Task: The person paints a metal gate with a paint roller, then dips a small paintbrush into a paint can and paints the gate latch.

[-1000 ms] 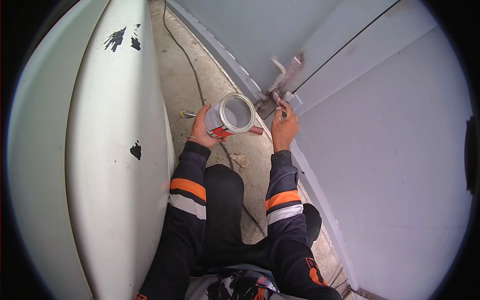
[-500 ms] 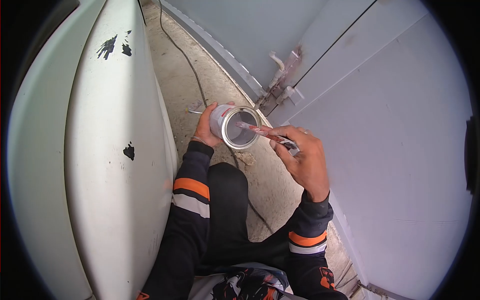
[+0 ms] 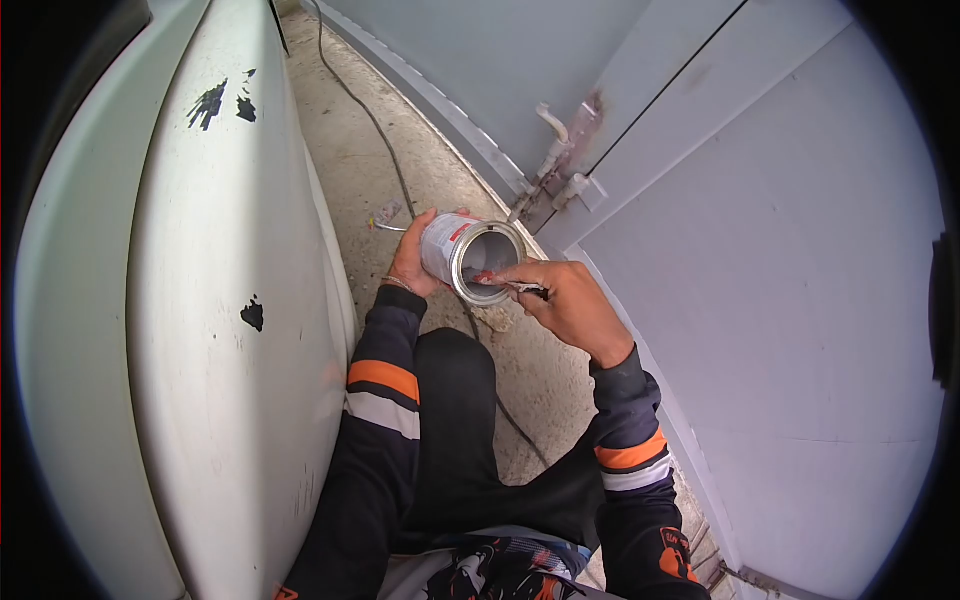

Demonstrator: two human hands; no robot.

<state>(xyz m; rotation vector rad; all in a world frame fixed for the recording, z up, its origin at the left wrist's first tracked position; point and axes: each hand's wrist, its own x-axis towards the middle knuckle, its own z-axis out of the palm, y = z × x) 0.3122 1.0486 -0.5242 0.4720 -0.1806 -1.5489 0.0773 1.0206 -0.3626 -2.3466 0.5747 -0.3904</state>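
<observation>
A metal paint can (image 3: 445,243) with a white and red label is tilted, its open mouth turned toward me and to the right. Grey paint coats the inside. My left hand (image 3: 411,264) is wrapped around the can's left side and base. At the mouth, my right hand (image 3: 575,303) grips a paint-smeared paintbrush (image 3: 490,278) by its handle. The front part of the brush reaches into the can, low against the near inner wall; its bristle tip is hard to make out. My fingers are close to the rim.
A white curved body panel (image 3: 230,400) with chipped black spots stands close on the left. Grey metal doors (image 3: 780,300) with a latch (image 3: 550,165) rise on the right. A dark cable (image 3: 372,115) crosses the concrete floor (image 3: 345,160), where a small plastic scrap (image 3: 385,213) lies.
My right hand has moved left and slightly down, bringing the brush deeper into the can. The can has tipped a little more toward the right. My left hand keeps its hold.
</observation>
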